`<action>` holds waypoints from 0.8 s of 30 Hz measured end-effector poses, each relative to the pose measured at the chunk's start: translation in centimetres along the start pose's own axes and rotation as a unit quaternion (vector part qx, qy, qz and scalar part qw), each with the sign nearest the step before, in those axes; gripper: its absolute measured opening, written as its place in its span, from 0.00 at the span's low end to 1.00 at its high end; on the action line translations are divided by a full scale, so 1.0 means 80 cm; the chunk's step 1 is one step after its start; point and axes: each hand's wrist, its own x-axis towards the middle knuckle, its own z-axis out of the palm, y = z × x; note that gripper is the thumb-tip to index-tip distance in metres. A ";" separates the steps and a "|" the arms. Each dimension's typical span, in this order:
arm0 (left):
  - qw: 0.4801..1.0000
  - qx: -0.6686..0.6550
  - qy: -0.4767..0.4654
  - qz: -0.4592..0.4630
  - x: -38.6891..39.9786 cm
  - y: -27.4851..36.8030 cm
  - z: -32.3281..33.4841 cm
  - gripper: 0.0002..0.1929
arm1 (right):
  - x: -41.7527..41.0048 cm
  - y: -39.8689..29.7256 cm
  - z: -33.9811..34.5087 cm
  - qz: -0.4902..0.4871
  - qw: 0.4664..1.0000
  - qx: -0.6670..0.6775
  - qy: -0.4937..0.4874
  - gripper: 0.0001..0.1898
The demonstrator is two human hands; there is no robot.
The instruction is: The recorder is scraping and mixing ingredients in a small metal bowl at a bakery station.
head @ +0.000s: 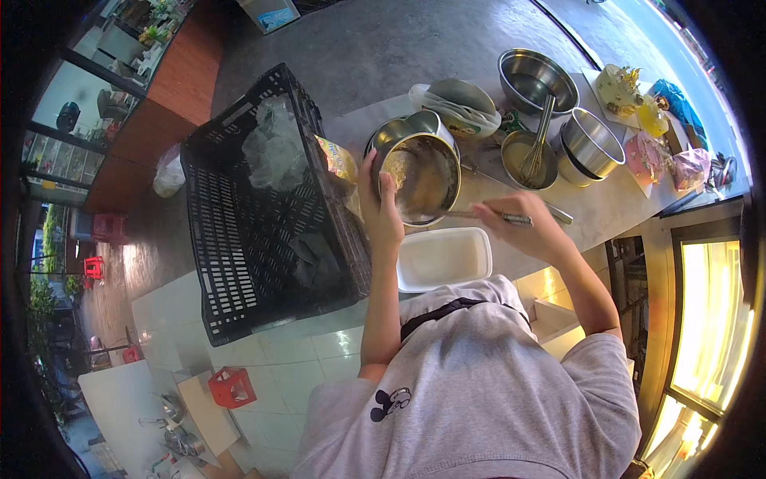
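Observation:
My left hand [381,206] grips the rim of a metal bowl [453,173], which is tilted towards me and has yellowish crumbly stuff and smears inside. My right hand [508,218] holds the handle of a utensil [461,214] whose far end is inside the bowl near its lower wall; its head is blurred. Just below the bowl lies a white rectangular plastic container [444,258] with pale contents. To the right, a wire whisk [538,149] stands in a small metal bowl [510,157] of yellowish liquid.
A black plastic crate [353,254] stands at the left, holding clear plastic bags. Behind are a large steel bowl [520,72] and plates in plastic [461,99]. At the right stand metal pots [595,141] and decorated cakes [616,90]. A long metal tool [559,214] lies by my right hand.

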 end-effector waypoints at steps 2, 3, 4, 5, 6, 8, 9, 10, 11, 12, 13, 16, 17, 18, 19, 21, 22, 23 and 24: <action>1.000 -0.005 -0.001 0.005 0.001 -0.001 0.000 0.23 | 0.002 0.002 0.000 0.030 0.999 -0.023 0.036 0.11; 1.000 -0.009 0.000 0.010 0.002 -0.002 0.000 0.23 | 0.005 0.008 0.002 -0.003 0.996 -0.038 0.077 0.13; 1.000 -0.009 -0.001 0.010 0.002 -0.001 0.001 0.23 | 0.007 0.010 0.002 -0.035 0.991 -0.053 0.118 0.14; 1.000 -0.004 -0.002 0.007 0.003 -0.001 0.002 0.23 | 0.004 0.007 0.000 -0.035 0.991 -0.054 0.118 0.14; 1.000 0.003 -0.003 0.004 0.003 -0.001 0.000 0.23 | 0.002 -0.001 -0.002 -0.008 0.999 0.022 0.026 0.14; 1.000 0.018 -0.002 0.010 0.005 -0.012 -0.004 0.25 | 0.000 -0.004 -0.001 -0.010 1.000 -0.002 -0.025 0.11; 0.999 0.031 -0.004 0.017 0.006 -0.012 -0.004 0.27 | 0.003 -0.001 -0.001 -0.009 1.000 -0.003 -0.023 0.11; 0.999 0.031 -0.005 0.017 0.005 -0.010 -0.002 0.27 | 0.008 0.003 -0.001 -0.035 0.997 -0.051 0.053 0.11; 1.000 0.012 -0.008 0.014 0.003 -0.006 0.000 0.25 | 0.010 0.005 -0.001 -0.061 0.985 -0.100 0.128 0.11; 1.000 -0.006 -0.007 0.010 0.003 -0.004 0.000 0.23 | 0.008 0.000 -0.002 -0.062 0.985 -0.099 0.127 0.11; 1.000 -0.005 -0.006 0.010 0.004 -0.004 0.000 0.23 | 0.004 -0.008 -0.003 -0.010 1.000 0.008 0.025 0.11; 1.000 0.000 -0.008 -0.001 0.004 0.000 0.000 0.23 | 0.001 -0.006 0.000 0.045 0.998 0.052 -0.015 0.12; 1.000 -0.004 -0.006 -0.004 0.003 0.005 0.001 0.23 | 0.002 0.000 0.001 0.046 0.998 -0.011 0.048 0.12; 1.000 -0.009 -0.002 -0.008 0.003 0.008 0.001 0.23 | 0.009 0.006 0.000 -0.014 0.991 -0.064 0.113 0.13; 1.000 -0.009 -0.002 -0.008 0.002 0.006 0.002 0.23 | 0.007 0.003 0.000 -0.014 0.991 -0.065 0.113 0.13; 1.000 -0.002 -0.006 0.011 0.003 0.002 0.001 0.23 | 0.002 -0.010 0.001 0.054 0.996 0.027 0.067 0.13; 1.000 0.000 -0.004 0.011 0.002 0.002 0.000 0.23 | 0.002 -0.021 -0.004 0.102 0.988 0.115 -0.017 0.14; 1.000 -0.026 -0.001 -0.007 0.000 0.003 0.001 0.23 | 0.002 -0.020 -0.002 0.100 0.988 0.116 -0.018 0.14; 0.998 -0.053 -0.003 -0.027 -0.002 0.005 0.003 0.23 | -0.001 -0.020 -0.001 0.095 0.993 0.060 -0.019 0.15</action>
